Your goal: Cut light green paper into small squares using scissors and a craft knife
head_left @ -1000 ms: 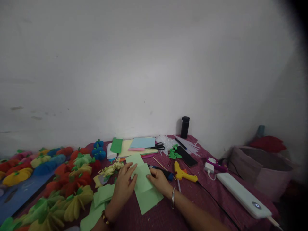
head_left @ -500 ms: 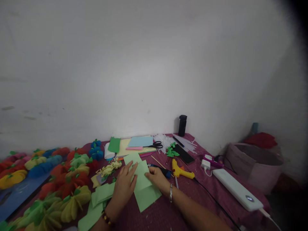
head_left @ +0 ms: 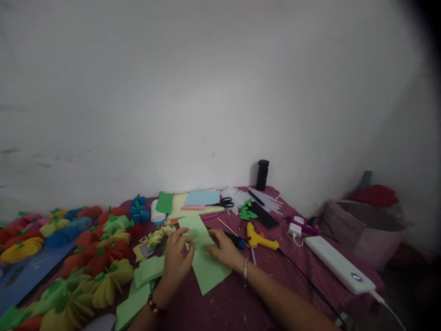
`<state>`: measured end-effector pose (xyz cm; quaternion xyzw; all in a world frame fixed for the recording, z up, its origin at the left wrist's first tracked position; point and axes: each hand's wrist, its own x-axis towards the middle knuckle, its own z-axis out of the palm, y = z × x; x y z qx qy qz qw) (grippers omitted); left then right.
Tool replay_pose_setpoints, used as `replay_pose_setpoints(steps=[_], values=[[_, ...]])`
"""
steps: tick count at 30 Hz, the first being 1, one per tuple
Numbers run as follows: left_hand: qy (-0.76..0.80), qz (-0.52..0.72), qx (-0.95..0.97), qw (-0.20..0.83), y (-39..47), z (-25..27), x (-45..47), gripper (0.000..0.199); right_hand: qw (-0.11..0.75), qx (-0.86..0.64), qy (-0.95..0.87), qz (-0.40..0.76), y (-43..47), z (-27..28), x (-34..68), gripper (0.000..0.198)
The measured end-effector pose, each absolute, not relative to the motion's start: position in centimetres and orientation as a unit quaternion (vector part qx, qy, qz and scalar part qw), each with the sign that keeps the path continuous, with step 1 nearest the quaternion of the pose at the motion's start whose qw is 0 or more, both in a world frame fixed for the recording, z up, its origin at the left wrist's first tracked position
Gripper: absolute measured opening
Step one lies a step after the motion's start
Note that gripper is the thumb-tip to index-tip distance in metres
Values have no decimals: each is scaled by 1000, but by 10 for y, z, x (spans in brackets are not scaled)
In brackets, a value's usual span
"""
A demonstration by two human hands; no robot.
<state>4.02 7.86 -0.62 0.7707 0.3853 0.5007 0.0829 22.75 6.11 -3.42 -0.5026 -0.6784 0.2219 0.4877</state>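
A long pale green paper sheet point(head_left: 203, 262) lies at a slant in front of me. My left hand point(head_left: 179, 250) is over its left edge, fingers bent and apart, with nothing seen between them. Across from it, my right hand point(head_left: 222, 248) is at the sheet's right edge, thumb and forefinger spread; whether it touches the paper I cannot tell. Left of my left wrist rest more pale green paper pieces point(head_left: 148, 271). Behind them is a heap of small cream paper bits point(head_left: 156, 235). Just past my right hand lies a dark tool with a blue end point(head_left: 239, 241), partly hidden.
A yellow glue gun point(head_left: 260, 239) with its cord lies to the right. Behind are black scissors point(head_left: 225, 202), a phone point(head_left: 263, 216) and a dark bottle point(head_left: 262, 175). Colourful paper pumpkins point(head_left: 103, 248) crowd the left. At right are a white power bank point(head_left: 339, 264) and a fabric bin point(head_left: 365, 230).
The shorter green layer seen over the sheet no longer shows, and the sheet looks like one long piece. Both hands have drawn back slightly from the paper, fingers more bent.
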Motion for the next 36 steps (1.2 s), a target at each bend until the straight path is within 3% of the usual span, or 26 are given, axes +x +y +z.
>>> replay_pose_setpoints(steps=[2, 6, 8, 10, 13, 16, 18, 22, 26, 31, 36], values=[[388, 520, 728, 220, 78, -6, 41, 9, 512, -478, -682, 210, 59, -27, 231, 50], [365, 514, 558, 540, 78, -6, 44, 23, 560, -438, -627, 320, 60, -20, 235, 29], [347, 506, 468, 636, 78, -5, 44, 31, 578, -422, -609, 343, 58, -16, 236, 29], [339, 491, 418, 685, 79, -5, 43, 33, 580, -403, -644, 295, 54, -11, 238, 36], [332, 455, 415, 714, 81, -9, 42, 28, 519, -368, -746, 196, 44, 0, 240, 44], [317, 445, 442, 711, 81, -10, 43, 25, 466, -342, -796, 177, 37, 6, 238, 18], [326, 453, 472, 682, 81, -9, 43, 22, 466, -334, -796, 192, 36, 5, 233, 8], [342, 449, 524, 638, 79, -8, 46, 23, 481, -412, -743, 219, 39, -5, 220, 15], [320, 451, 498, 668, 74, -11, 53, 23, 503, -494, -660, 259, 41, -12, 212, 7], [305, 459, 484, 680, 66, -9, 58, 26, 521, -490, -636, 292, 41, -12, 209, 5], [281, 430, 449, 731, 65, -6, 60, 31, 512, -520, -638, 244, 41, -14, 209, 6]])
